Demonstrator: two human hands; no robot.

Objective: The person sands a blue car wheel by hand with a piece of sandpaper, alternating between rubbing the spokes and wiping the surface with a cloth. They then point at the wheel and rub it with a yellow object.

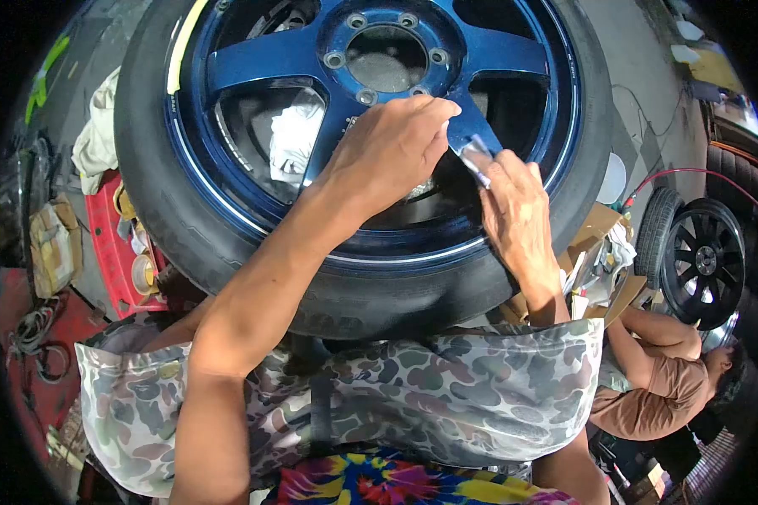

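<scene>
A blue spoked wheel rim (pixel 265 57) sits inside a black tire (pixel 379 303) in front of me. My left hand (pixel 400 143) is closed over the lower part of the hub, its fingers curled together; what they hold, if anything, is hidden. To the right, my right hand (pixel 514 198) pinches a small whitish piece (pixel 477 160) against the lower right spoke. A crumpled white cloth (pixel 295 135) shows through the opening between the spokes on the left. A yellowish strip of tape (pixel 182 50) lies along the rim's upper left edge.
A red tray (pixel 109 244) with tape rolls stands at the left, below a pale cloth (pixel 99 135). An open cardboard box (pixel 594 223) is at the right. Beyond it are a black wheel (pixel 703 261) and a seated person (pixel 657 379) in a brown shirt.
</scene>
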